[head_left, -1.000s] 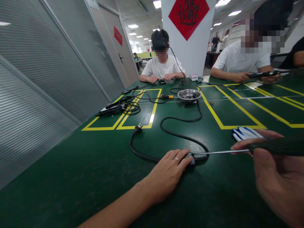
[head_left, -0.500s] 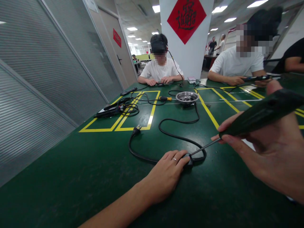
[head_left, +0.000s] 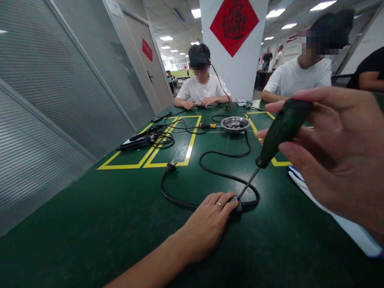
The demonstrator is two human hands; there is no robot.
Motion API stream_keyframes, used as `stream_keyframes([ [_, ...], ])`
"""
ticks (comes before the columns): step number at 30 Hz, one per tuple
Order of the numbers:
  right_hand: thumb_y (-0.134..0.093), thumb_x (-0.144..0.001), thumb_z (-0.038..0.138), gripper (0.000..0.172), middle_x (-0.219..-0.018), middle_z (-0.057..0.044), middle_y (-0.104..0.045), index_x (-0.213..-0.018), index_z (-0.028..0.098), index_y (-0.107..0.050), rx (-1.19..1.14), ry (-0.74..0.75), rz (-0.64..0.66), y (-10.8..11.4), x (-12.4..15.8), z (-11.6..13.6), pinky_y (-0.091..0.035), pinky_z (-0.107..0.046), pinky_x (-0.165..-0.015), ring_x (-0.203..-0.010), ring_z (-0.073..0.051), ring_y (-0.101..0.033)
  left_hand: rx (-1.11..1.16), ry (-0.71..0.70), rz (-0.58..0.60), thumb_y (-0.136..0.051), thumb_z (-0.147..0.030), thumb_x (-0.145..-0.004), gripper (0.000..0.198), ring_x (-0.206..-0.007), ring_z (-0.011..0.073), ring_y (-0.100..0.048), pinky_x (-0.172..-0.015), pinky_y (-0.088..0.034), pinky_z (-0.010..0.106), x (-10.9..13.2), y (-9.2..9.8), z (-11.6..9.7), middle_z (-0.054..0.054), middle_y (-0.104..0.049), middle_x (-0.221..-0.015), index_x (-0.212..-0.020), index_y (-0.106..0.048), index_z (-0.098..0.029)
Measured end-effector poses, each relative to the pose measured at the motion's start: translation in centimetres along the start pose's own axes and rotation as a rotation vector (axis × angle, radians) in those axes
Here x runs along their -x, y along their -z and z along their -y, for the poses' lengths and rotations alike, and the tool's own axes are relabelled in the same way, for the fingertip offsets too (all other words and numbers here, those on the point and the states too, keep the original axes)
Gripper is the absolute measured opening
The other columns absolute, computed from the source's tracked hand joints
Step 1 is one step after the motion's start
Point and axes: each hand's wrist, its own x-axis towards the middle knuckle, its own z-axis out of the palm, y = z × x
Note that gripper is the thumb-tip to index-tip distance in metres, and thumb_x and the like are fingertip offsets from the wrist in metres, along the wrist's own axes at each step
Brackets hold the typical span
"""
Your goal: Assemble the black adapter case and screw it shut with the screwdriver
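My right hand grips a screwdriver by its dark green handle. The shaft slants down to the left, and its tip meets a small black inline box on a power cord. Over that box lies my left hand, a ring on one finger, holding it against the tabletop; the fingers cover most of it. From the box the cord loops up toward a metal bowl, and its other end carries a two-pin plug.
A metal bowl holds small dark parts. Left of it lies a yellow-and-black screwdriver. Black cables are bunched at the left. A white, blue-edged item lies under my right hand. Two co-workers sit across the green table.
My right hand has swung up and to the left, so the screwdriver stands steeper, its tip still at the box. My left hand has stayed on the box.
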Motion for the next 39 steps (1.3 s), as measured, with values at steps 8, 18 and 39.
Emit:
stream_keyframes([
  [8, -0.058, -0.082, 0.018, 0.053, -0.131, 0.002, -0.055, -0.133, 0.025, -0.044, 0.036, 0.140, -0.012, -0.6, 0.1, 0.0, -0.052, -0.030, -0.099, -0.114, -0.017, -0.058, -0.005, 0.000, -0.011, -0.042, -0.009, -0.093, 0.044, -0.129, 0.0258, -0.037, -0.108, -0.033, 0.046, -0.1, -0.1, -0.1, 0.008, -0.036, -0.145, -0.135, -0.036, -0.019],
  [18, -0.052, -0.086, 0.018, 0.046, -0.131, 0.007, -0.054, -0.130, 0.031, -0.048, 0.043, 0.129, -0.032, -0.6, 0.3, 0.6, -0.051, -0.034, -0.101, -0.116, -0.017, -0.056, -0.013, 0.003, 0.002, -0.043, -0.007, -0.092, 0.045, -0.129, 0.0250, -0.036, -0.109, -0.032, 0.044, 0.0, -0.2, 0.0, 0.008, -0.035, -0.145, -0.135, -0.035, -0.018],
  [39, -0.068, -0.077, 0.028, 0.047, -0.123, 0.007, -0.062, -0.123, 0.031, -0.056, 0.061, 0.076, -0.083, -0.2, 0.3, 1.2, -0.059, -0.031, -0.091, -0.104, -0.017, -0.064, 0.004, 0.005, -0.010, -0.044, -0.008, -0.091, 0.044, -0.127, 0.0256, -0.039, -0.108, -0.034, 0.045, -0.2, 0.2, -0.3, 0.008, -0.038, -0.142, -0.133, -0.038, -0.019],
])
